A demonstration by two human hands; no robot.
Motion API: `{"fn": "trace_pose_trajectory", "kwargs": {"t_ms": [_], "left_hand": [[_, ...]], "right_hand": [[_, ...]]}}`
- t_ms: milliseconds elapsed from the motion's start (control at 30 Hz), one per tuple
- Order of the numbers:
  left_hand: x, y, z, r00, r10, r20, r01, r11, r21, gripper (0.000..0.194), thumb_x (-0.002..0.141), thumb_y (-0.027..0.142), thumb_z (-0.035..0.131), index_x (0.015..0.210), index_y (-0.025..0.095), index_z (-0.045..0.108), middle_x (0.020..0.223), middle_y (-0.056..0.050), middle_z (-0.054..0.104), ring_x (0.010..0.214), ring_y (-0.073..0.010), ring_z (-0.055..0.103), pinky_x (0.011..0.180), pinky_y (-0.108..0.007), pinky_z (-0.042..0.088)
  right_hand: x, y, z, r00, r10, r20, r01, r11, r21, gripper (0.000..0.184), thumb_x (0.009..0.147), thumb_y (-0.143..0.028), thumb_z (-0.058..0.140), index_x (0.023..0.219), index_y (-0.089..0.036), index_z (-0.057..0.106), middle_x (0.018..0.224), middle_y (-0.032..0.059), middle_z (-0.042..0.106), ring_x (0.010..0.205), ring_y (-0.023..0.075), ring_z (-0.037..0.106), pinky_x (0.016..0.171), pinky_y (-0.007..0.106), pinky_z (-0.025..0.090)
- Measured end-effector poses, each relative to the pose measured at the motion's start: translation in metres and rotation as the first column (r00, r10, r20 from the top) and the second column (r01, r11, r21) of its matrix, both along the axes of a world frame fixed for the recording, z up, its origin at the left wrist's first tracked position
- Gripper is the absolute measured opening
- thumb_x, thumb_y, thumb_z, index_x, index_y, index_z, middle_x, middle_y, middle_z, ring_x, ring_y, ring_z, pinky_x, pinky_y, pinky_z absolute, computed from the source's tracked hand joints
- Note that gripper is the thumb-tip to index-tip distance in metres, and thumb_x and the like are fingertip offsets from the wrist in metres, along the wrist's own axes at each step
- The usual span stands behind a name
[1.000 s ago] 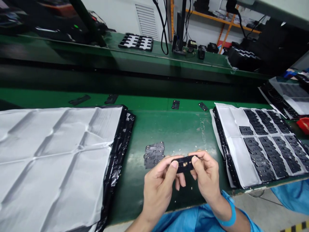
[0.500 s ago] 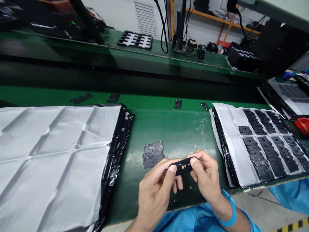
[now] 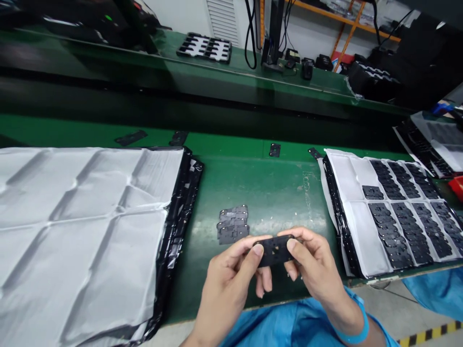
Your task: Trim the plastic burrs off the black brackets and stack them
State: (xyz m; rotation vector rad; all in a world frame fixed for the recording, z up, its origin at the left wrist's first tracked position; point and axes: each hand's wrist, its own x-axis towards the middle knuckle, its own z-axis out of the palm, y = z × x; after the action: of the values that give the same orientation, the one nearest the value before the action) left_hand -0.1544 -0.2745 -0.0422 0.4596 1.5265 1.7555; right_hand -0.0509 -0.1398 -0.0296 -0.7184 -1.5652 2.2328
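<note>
A small flat black plastic plate (image 3: 275, 251) with small cut-outs is held between both hands, its broad face turned up toward me. My left hand (image 3: 235, 277) pinches its left end between thumb and fingers. At the opposite end, my right hand (image 3: 314, 262) grips it the same way, a blue band round that wrist. Just beyond my left hand lies a small overlapping pile of similar black plates (image 3: 233, 225) on the green bench (image 3: 267, 188).
On the right, a lined tray (image 3: 361, 236) carries rows of black plates. White sheeting covers a stack of black trays (image 3: 83, 231) on the left. Several loose plates, one of them a small black plate (image 3: 275, 150), lie along the back. A raised green shelf (image 3: 217, 79) runs behind.
The held plate has tilted so that its broad face shows, where before it was seen more edge-on. Both hands keep their grip. The camera view has shifted slightly.
</note>
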Motion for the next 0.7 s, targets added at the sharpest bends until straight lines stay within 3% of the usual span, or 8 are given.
{"fn": "trace_pose_trajectory", "kwargs": {"t_ms": [233,400,533,700], "left_hand": [[0.000,-0.002,0.010,0.994,-0.049,0.099,0.050,0.999,-0.005,0.039,0.101,0.044,0.064,0.119,0.010,0.073,0.054,0.000,0.068,0.043,-0.0113,0.058,0.045,-0.020,0.046],[0.000,0.001,0.019,0.984,-0.069,0.164,0.072,0.997,-0.010,0.042,0.097,0.045,0.066,0.115,0.007,0.073,0.053,-0.001,0.067,0.040,-0.0117,0.056,0.043,-0.021,0.045],[-0.002,0.006,0.013,0.985,-0.029,0.172,0.035,0.999,-0.031,0.041,0.096,0.045,0.062,0.108,0.008,0.075,0.048,0.000,0.063,0.037,-0.0112,0.052,0.040,-0.021,0.041],[-0.006,0.013,0.004,0.979,0.062,0.195,-0.044,0.994,-0.097,0.035,0.091,0.043,0.061,0.088,0.010,0.074,0.039,0.004,0.051,0.033,-0.0075,0.039,0.038,-0.018,0.026]], "right_hand": [[0.000,-0.002,-0.007,0.999,-0.030,0.041,0.030,1.000,-0.006,0.033,0.098,-0.048,0.071,0.096,-0.015,0.073,0.046,-0.0087,0.049,0.037,0.0047,0.040,0.042,0.016,0.029],[-0.002,-0.004,-0.010,0.990,-0.111,0.082,0.116,0.992,-0.051,0.037,0.092,-0.053,0.076,0.085,-0.017,0.068,0.056,-0.0083,0.051,0.035,0.0007,0.033,0.035,0.013,0.021],[-0.008,-0.009,-0.009,0.983,-0.144,0.117,0.152,0.986,-0.062,0.042,0.088,-0.056,0.078,0.079,-0.019,0.062,0.059,-0.0092,0.049,0.034,-0.0001,0.033,0.033,0.011,0.023],[-0.011,-0.019,-0.006,0.974,-0.205,0.092,0.199,0.977,0.070,0.041,0.089,-0.054,0.076,0.077,-0.019,0.058,0.061,-0.0086,0.052,0.030,0.0002,0.039,0.031,0.011,0.025]]}}
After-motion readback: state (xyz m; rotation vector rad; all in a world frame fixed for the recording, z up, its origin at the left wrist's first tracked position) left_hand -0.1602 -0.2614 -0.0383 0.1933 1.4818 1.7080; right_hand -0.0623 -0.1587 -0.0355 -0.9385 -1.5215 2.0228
